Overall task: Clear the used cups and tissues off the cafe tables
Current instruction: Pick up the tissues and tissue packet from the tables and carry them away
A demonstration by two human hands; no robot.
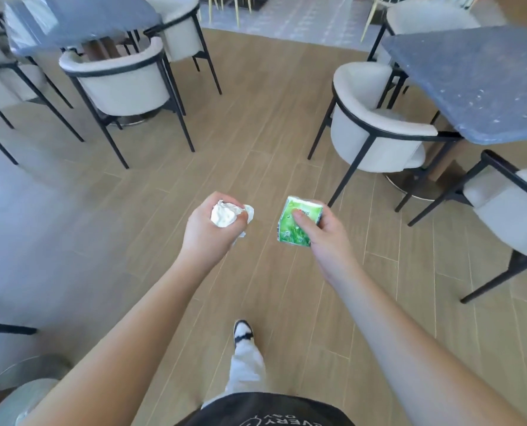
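Note:
I stand on the wooden floor between the cafe tables, both arms held out in front of me. My left hand [208, 230] grips crumpled white tissues [225, 214], which bulge out between the fingers. My right hand [320, 230] holds a small green tissue pack [296, 222], thumb pressed on its front. Both things hang over the floor, clear of any table.
A dark blue table [483, 81] with white tub chairs [376, 130] stands at the right. Another blue table [81, 23] with chairs [124, 84] is at the far left. A wooden aisle [256, 124] runs between them. My leg and shoe [243, 333] show below.

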